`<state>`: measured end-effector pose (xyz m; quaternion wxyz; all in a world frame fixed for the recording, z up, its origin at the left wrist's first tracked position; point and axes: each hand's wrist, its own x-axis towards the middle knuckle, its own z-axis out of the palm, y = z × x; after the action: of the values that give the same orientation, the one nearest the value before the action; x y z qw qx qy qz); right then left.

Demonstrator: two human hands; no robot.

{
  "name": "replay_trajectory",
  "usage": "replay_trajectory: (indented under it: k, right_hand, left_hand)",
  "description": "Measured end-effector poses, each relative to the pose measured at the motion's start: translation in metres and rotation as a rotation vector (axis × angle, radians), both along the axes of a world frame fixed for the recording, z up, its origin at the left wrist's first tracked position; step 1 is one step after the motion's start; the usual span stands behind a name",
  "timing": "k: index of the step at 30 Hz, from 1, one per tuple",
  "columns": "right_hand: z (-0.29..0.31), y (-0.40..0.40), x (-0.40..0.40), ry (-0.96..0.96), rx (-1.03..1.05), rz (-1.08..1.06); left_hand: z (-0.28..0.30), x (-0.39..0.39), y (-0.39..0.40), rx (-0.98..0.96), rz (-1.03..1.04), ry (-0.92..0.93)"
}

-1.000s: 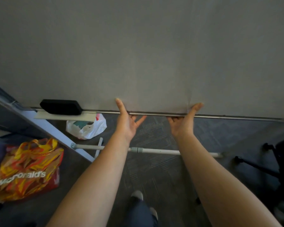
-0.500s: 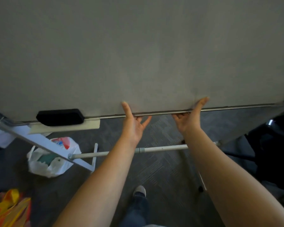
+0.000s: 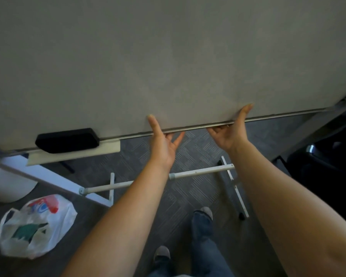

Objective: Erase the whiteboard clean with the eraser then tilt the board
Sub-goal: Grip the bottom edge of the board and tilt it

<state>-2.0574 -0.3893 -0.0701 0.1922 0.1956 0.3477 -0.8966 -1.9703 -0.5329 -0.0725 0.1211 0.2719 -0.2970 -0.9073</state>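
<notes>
two hands on the whiteboard (image 3: 168, 56) from where i watch. far left on the floor, a plastic bag (image 3: 34, 226). above it the black eraser (image 3: 67, 139) sits on the tray (image 3: 74, 153) at the board's bottom edge. my left hand (image 3: 164, 142) has its thumb on the face, fingers tucked beneath the edge. my right hand (image 3: 230, 132) clasps that edge likewise.

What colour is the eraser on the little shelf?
Black. The eraser shows best in the head view, sitting on the pale tray.
</notes>
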Motion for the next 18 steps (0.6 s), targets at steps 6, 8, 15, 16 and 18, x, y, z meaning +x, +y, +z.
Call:
replay_trajectory:
  k: [6,8,15,16,18]
  right_hand:
    - [-0.001,0.004,-0.084,0.023,-0.008,0.112]
    - [0.001,0.005,-0.109,0.007,-0.012,0.142]
    - [0.002,0.002,-0.201,0.017,0.009,0.256]
    - [0.003,0.001,-0.212,0.021,0.014,0.263]
    - [0.004,0.000,-0.232,0.026,0.024,0.286]
  left_hand:
    - [0.004,-0.075,0.010,-0.029,0.073,-0.009]
    - [0.007,-0.096,0.014,-0.006,0.112,-0.035]
    - [0.007,-0.184,0.023,-0.001,0.293,-0.092]
    - [0.007,-0.194,0.023,0.001,0.306,-0.101]
    - [0.006,-0.215,0.023,-0.001,0.334,-0.120]
